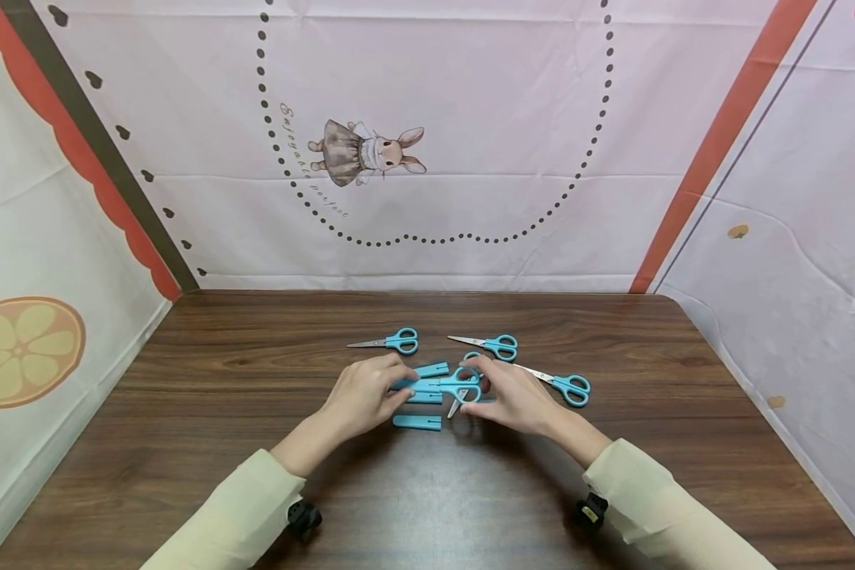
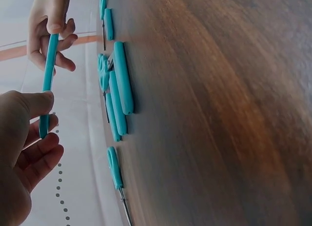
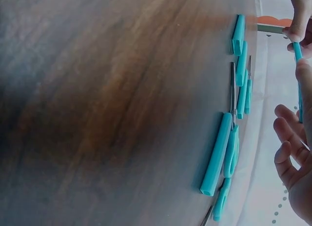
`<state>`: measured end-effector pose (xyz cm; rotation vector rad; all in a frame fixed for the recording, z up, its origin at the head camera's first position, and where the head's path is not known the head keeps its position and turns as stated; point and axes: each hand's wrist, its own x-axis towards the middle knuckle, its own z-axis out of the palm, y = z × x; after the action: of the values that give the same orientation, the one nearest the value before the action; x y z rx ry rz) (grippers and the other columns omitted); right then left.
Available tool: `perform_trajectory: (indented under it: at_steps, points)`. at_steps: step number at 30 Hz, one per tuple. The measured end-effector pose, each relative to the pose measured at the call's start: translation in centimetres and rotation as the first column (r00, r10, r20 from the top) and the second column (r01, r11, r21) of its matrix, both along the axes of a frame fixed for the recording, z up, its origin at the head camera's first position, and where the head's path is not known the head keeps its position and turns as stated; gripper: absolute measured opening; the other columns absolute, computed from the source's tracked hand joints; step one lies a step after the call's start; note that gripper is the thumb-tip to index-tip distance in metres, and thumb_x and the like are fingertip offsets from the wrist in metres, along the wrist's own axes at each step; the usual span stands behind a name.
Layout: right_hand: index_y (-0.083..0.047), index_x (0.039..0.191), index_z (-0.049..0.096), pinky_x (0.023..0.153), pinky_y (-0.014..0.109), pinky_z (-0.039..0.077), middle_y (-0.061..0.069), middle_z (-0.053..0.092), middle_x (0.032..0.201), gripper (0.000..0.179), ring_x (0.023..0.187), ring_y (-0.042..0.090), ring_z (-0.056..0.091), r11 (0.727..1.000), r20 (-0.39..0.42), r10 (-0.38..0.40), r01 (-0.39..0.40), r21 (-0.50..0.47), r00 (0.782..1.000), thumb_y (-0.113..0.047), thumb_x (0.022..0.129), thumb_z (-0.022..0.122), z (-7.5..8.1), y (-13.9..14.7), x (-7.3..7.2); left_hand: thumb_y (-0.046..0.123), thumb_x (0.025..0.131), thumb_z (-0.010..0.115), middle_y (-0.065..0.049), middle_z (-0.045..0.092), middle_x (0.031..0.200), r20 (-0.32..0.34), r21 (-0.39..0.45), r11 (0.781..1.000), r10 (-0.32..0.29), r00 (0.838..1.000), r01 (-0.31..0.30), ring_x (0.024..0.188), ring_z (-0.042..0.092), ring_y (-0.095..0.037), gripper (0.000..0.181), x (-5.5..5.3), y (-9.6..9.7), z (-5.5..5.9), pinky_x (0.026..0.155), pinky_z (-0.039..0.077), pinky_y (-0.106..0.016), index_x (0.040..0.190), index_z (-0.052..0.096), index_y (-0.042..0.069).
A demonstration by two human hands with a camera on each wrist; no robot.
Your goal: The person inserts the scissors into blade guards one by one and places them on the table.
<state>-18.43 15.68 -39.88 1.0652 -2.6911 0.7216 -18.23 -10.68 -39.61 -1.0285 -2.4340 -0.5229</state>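
My left hand (image 1: 370,393) pinches the light-blue blade cap (image 2: 45,121) of a pair of scissors between thumb and fingers. My right hand (image 1: 516,398) holds the blue handles (image 1: 463,385) of the same scissors. Raised above the table, the scissors lie level between both hands, and no bare blade shows between cap and handles. Below them are several loose blue caps (image 1: 417,423). Another pair of scissors (image 3: 231,153) lies under my right hand, its blades bare and its handles partly hidden in the head view.
Farther back on the brown wooden table (image 1: 256,348) lie uncapped scissors (image 1: 402,341) at the left, a second pair (image 1: 502,347) at the middle and a third pair (image 1: 573,389) to the right. Printed cloth (image 1: 470,119) hangs behind and at both sides.
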Motion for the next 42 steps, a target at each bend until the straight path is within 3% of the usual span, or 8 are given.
perform_trajectory:
  at_steps: [10, 19, 25, 31, 42]
  points:
    - [-0.017, 0.124, 0.05, 0.059, 0.018, 0.046, -0.007, 0.064, 0.105, 0.054, 0.076, 0.006, 0.061, 1.0, -0.013, 0.004, -0.004, 0.0, 1.0, -0.038, 0.078, 0.072, 0.2, -0.3, 0.0, 0.02, 0.077, 0.074, 0.008, 0.06, 0.081, -0.059, -0.014, 1.0, 0.019, 0.998, -0.02, 0.053, 0.046, -0.001, 0.015, 0.0, -0.3, 0.0, 0.046, 0.039, -0.018, 0.091, 0.07, 0.017]
    - [-0.017, 0.123, 0.051, 0.057, 0.018, 0.045, -0.009, 0.064, 0.098, 0.055, 0.074, 0.007, 0.061, 1.0, -0.024, -0.015, 0.016, 0.023, 1.0, -0.039, 0.077, 0.072, 0.4, -0.4, 0.0, 0.021, 0.077, 0.073, 0.006, 0.06, 0.079, -0.086, 0.0, 1.0, 0.011, 0.996, -0.011, 0.053, 0.047, -0.002, 0.014, -0.3, -0.2, -0.2, 0.045, 0.038, -0.018, 0.09, 0.07, 0.016]
    - [-0.016, 0.121, 0.053, 0.056, 0.019, 0.045, -0.009, 0.063, 0.088, 0.055, 0.072, 0.007, 0.061, 1.0, -0.03, -0.021, 0.022, 0.014, 0.999, -0.039, 0.076, 0.074, 0.3, -0.5, 0.0, 0.022, 0.078, 0.073, 0.007, 0.061, 0.081, -0.066, -0.002, 1.0, 0.031, 0.997, -0.031, 0.052, 0.046, -0.001, 0.014, -0.2, -0.3, -0.3, 0.045, 0.038, -0.018, 0.091, 0.071, 0.018]
    - [-0.016, 0.121, 0.054, 0.055, 0.018, 0.043, -0.008, 0.062, 0.091, 0.056, 0.072, 0.007, 0.06, 0.999, -0.003, -0.022, 0.022, 0.025, 1.0, -0.043, 0.075, 0.073, 0.1, -0.9, -0.1, 0.023, 0.077, 0.075, 0.01, 0.059, 0.078, -0.033, -0.021, 0.998, 0.056, 0.998, -0.056, 0.053, 0.044, 0.0, 0.015, -0.1, -0.8, -0.3, 0.046, 0.036, -0.017, 0.091, 0.071, 0.019]
    - [-0.016, 0.123, 0.054, 0.051, 0.018, 0.038, -0.005, 0.059, 0.082, 0.058, 0.068, 0.004, 0.053, 0.996, -0.028, -0.029, 0.031, 0.08, 0.999, -0.046, 0.076, 0.071, -0.1, -1.8, -0.2, 0.024, 0.079, 0.073, 0.007, 0.057, 0.077, 0.044, -0.072, 0.997, 0.029, 0.999, -0.026, 0.054, 0.041, 0.0, 0.015, 0.1, -1.8, 0.1, 0.047, 0.035, -0.016, 0.093, 0.072, 0.02]
